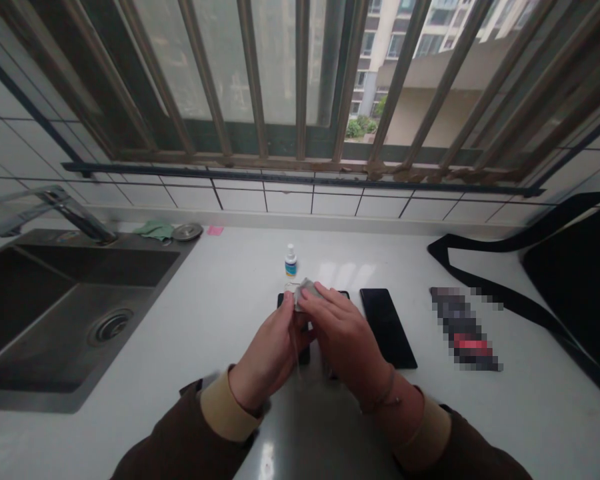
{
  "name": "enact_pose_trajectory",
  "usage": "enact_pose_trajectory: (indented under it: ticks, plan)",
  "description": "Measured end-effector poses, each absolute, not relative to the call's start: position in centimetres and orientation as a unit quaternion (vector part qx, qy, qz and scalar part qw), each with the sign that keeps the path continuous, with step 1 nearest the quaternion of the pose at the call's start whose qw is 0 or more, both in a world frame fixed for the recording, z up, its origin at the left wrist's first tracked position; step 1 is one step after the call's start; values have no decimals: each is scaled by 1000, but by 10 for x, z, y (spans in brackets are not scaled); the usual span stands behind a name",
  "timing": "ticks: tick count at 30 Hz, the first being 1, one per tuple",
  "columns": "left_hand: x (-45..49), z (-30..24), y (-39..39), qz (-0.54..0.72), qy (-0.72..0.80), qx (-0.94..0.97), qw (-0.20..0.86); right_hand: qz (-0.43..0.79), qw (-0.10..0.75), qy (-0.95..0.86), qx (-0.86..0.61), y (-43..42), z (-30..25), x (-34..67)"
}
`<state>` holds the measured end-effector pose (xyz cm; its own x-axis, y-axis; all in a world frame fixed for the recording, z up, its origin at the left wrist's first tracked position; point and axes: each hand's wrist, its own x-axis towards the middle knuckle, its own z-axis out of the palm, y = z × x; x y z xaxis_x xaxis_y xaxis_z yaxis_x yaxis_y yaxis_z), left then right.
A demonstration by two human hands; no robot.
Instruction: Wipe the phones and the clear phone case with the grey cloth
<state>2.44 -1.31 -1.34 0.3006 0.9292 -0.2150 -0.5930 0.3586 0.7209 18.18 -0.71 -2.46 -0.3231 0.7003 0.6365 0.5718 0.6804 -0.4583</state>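
Note:
A small grey cloth point(307, 291) is pinched between my left hand point(270, 350) and my right hand point(343, 333), both closed on it. Under my hands lie two black phones point(344, 295), mostly hidden, flat on the white counter point(215, 313). A third black phone point(387, 327) lies flat just right of my right hand. A small white bottle with a blue label point(291, 261) stands upright just beyond my fingers.
A dark steel sink point(55, 313) with a tap point(75, 213) fills the left. A green cloth point(155, 230), a metal drain plug point(187, 231) and a pink scrap point(215, 231) lie behind it. A blurred flat item point(465, 330) and a black bag with strap point(570, 273) sit right.

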Motion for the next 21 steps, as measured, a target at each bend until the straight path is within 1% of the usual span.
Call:
enact_pose_trajectory:
  ticks: [2,4,11,16,21]
  plan:
    - [26,-13,-13,527,315,274,740,44,384,-829,-404,-8,-30,177]
    - [25,-11,-12,551,323,278,718,28,360,-834,-417,-10,-31,174]
    - [18,-4,-6,627,381,229,639,60,322,-869,-370,-24,-25,164]
    - [13,3,-3,677,377,226,590,142,292,-875,-360,-29,-22,159]
    - [13,-4,-2,683,374,235,582,269,327,-821,-383,-32,-14,162]
